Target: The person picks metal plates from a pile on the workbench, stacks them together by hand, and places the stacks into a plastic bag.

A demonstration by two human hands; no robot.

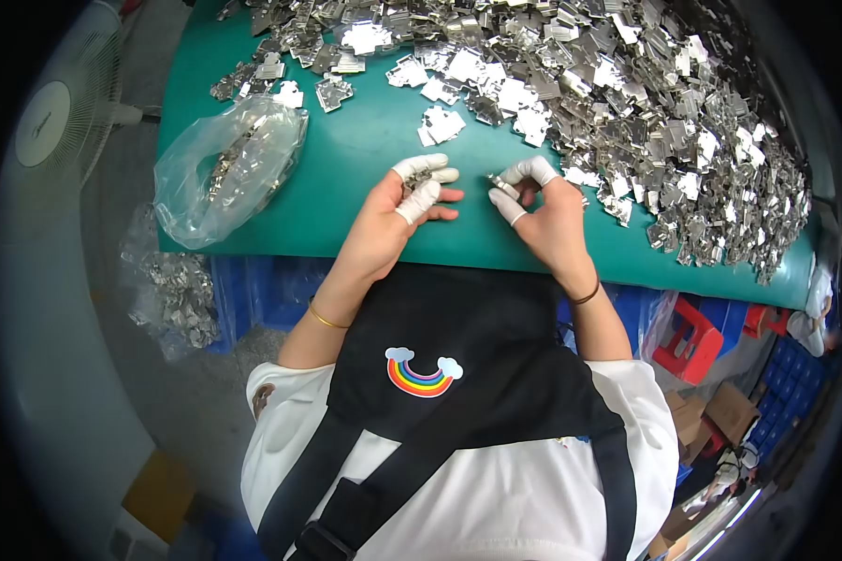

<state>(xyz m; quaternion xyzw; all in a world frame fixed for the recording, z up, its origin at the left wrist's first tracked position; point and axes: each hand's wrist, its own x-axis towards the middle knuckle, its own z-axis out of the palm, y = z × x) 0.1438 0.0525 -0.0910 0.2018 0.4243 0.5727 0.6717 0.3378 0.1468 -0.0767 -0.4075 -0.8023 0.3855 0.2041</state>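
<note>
White finger covers are on the thumb and some fingers of both hands. My left hand is curled around small metal pieces, held between thumb and fingers above the green tabletop. To its right, my right hand pinches a small metal piece between thumb and forefinger. The two hands are apart. A large heap of shiny metal pieces spreads across the back and right of the table, and a single flat piece lies just beyond my hands.
An open clear plastic bag with metal pieces inside lies at the table's left. Another filled bag is below the left edge. A fan stands at far left, a red stool at lower right, beside cardboard boxes.
</note>
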